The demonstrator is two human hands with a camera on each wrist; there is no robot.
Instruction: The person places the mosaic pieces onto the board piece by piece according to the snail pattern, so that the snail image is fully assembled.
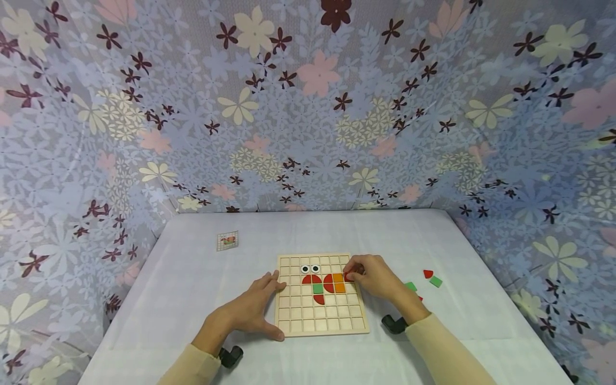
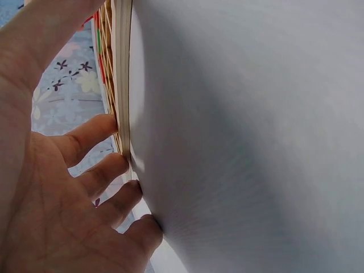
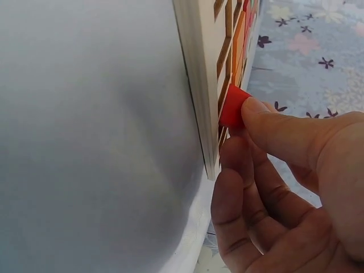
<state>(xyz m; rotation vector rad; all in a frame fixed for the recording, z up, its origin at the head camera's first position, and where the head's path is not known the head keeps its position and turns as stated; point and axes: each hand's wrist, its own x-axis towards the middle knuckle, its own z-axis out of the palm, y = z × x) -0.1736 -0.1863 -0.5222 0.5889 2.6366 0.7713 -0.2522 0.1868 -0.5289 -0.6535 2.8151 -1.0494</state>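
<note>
A wooden grid board (image 1: 332, 324) lies on the table. My right hand (image 1: 377, 275) pinches a red rounded tile (image 3: 232, 108) between thumb and fingers at the board's right side, beside two orange square tiles (image 1: 339, 283). My left hand (image 1: 247, 307) has its fingers spread along the board's left edge, thumb by the lower left corner; the left wrist view shows fingertips (image 2: 105, 126) against the board's side. On the board are two eye discs (image 1: 305, 269), a green square tile (image 1: 317, 289) and several red quarter-round tiles (image 1: 319, 300).
A small picture card (image 1: 228, 240) with a coloured pattern lies back left. Right of the board are loose tiles: a red one (image 1: 428, 274), a green one (image 1: 436, 281) and others partly hidden by the right forearm. Flowered cloth (image 1: 308, 133) walls the table's back and sides.
</note>
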